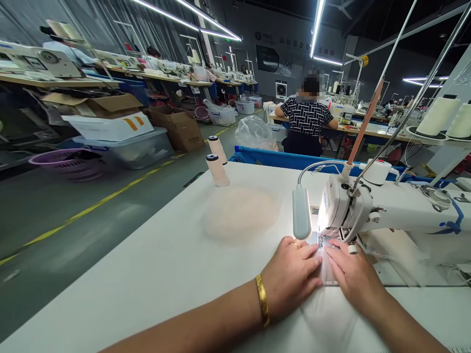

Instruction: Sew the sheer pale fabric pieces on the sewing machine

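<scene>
Under the lamp, both hands meet at the needle of a white sewing machine. My left hand, with a gold bracelet and a ring, is closed just left of the presser foot, its fingertips on thin, pale, sheer fabric. From the right, my right hand grips the same fabric close to the foot, fingers bent and held together. The fabric runs between the hands and hangs toward me; its edges are hard to make out. More sheer fabric lies beneath the machine arm.
A blurred pale beige heap lies on the white tabletop. Two thread cones stand at its far edge. A small lamp hangs left of the needle. Large thread spools are at right. A person sits ahead, facing away.
</scene>
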A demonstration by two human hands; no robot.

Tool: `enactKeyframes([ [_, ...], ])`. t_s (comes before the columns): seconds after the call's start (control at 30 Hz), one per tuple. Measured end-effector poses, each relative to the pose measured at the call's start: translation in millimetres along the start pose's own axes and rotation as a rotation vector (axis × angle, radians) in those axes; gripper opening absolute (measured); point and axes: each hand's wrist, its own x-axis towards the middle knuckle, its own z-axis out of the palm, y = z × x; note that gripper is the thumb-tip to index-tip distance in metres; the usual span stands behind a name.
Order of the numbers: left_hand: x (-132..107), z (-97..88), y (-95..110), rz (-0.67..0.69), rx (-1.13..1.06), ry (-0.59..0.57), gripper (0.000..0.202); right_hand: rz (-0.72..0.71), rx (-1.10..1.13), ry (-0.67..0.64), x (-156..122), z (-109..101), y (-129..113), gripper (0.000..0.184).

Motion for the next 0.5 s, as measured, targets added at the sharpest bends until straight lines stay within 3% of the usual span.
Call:
enactKeyframes([
  [0.13, -9.1, -21.9, -3.5, 0.089, -0.066, -0.132, 0.061, -0.076, 0.067, -0.066, -5.5, -22.9, -6.5, 0.02],
  [0.17, -11.1, -24.1, -4.1, 0.105, -0.067, -0.15, 0.063, -0.11, 0.114, -0.106, -7.1, -29.1, -7.7, 0.024],
  [0.27, -12.8, -17.4, -3.9, 0.128, -0.049, -0.159, 0.043, -0.198, 0.23, -0.229, -11.1, -39.2, -6.3, 0.064],
  [0.3, -11.6, -11.6, -3.6, 0.129, -0.048, -0.15, 0.03, -0.223, 0.246, -0.243, -11.8, -38.6, -4.2, 0.06],
  [0.4, -4.0, 7.7, -4.4, 0.082, -0.071, -0.093, 0.015, -0.239, 0.264, -0.229, -11.2, -29.0, 3.4, 0.009],
  [0.5, 5.9, 18.9, -6.0, -0.024, -0.169, 0.01, 0.015, -0.175, 0.321, -0.17, -7.8, -21.4, 4.6, 0.021],
])
